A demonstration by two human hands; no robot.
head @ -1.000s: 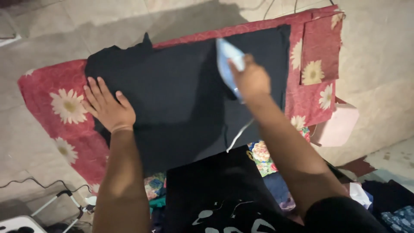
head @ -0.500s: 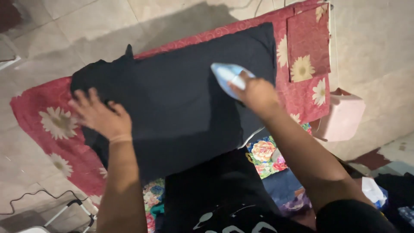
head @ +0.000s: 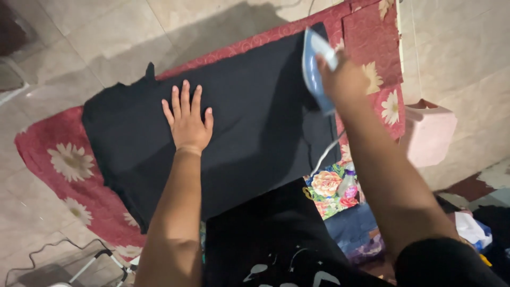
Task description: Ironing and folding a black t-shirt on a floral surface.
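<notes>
A dark navy garment [head: 244, 138] lies spread flat on an ironing board with a red cover printed with white daisies [head: 58, 159]. My left hand [head: 187, 119] rests palm down on the middle of the garment, fingers spread. My right hand [head: 344, 79] grips the handle of a light blue and white iron [head: 313, 69], held tipped up at the garment's far right end. The iron's white cord [head: 325, 154] runs down along my right forearm.
A pink boxy container [head: 429, 135] stands right of the board by the tiled wall. Flowered cloth [head: 326, 188] and other laundry lie below the board's near edge. A black cable and white metal frame [head: 79, 260] sit on the tiled floor at lower left.
My left hand has moved from the garment's left edge to its middle. My right hand has carried the iron toward the far right end and tipped it upright.
</notes>
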